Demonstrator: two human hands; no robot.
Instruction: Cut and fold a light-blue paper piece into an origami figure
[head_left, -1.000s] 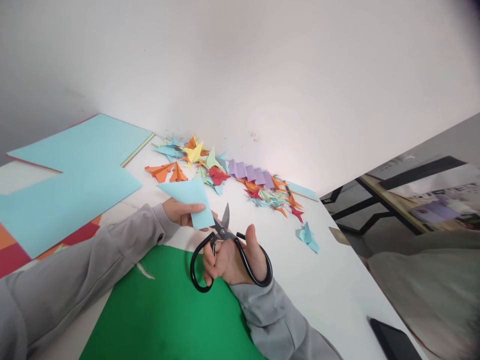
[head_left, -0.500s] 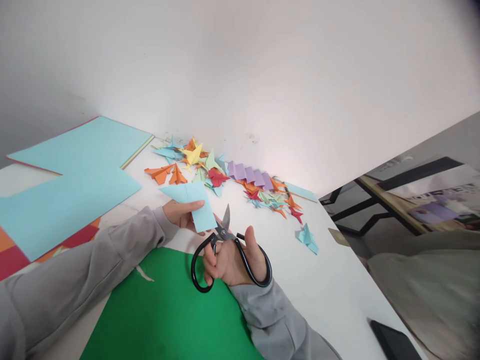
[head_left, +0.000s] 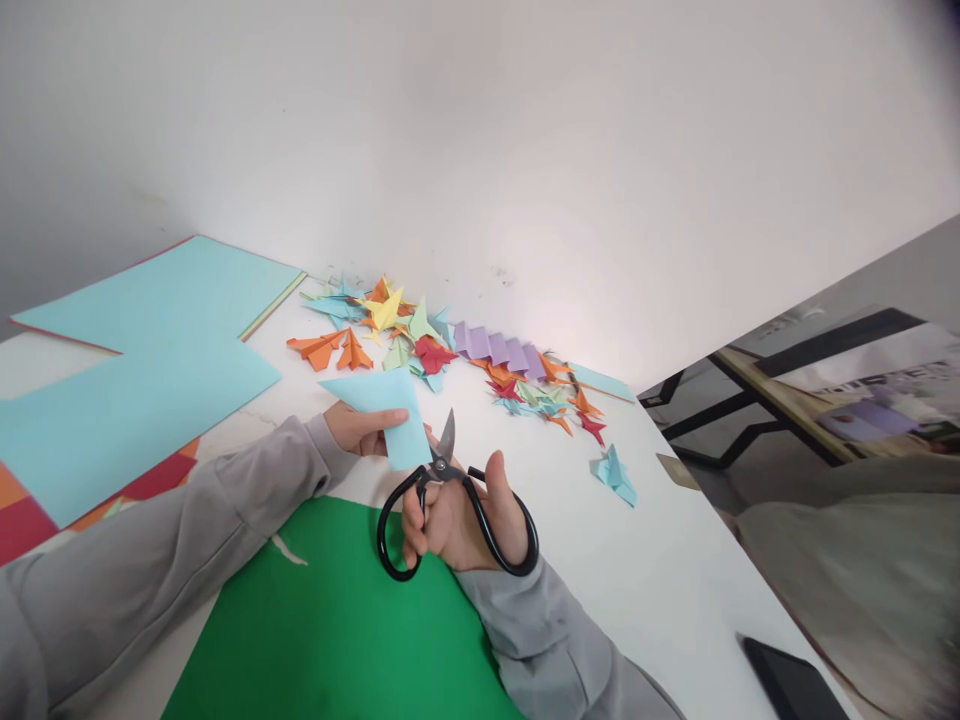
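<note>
Pinched in my left hand (head_left: 364, 428) is a folded light blue sheet of paper (head_left: 409, 440), thumb on top and the other fingers underneath. My right hand (head_left: 461, 520) holds black-handled scissors (head_left: 441, 465) with fingers and thumb through the loops. Their blades are spread, and they touch or overlap the right edge of the paper; I cannot tell which. A green sheet (head_left: 337, 620) lies on the table below both hands.
Behind my hands, folded paper pieces (head_left: 386, 308) of several colours lie along the wall with a pleated purple strip (head_left: 499, 350). Large blue sheets (head_left: 165, 290) are at left. A blue folded piece (head_left: 615, 477) and a dark phone-like object (head_left: 795, 680) lie at right.
The blue paper has tilted slightly, its lower edge shifting down. The scissors and my right hand have moved a little left; the blades stay spread.
</note>
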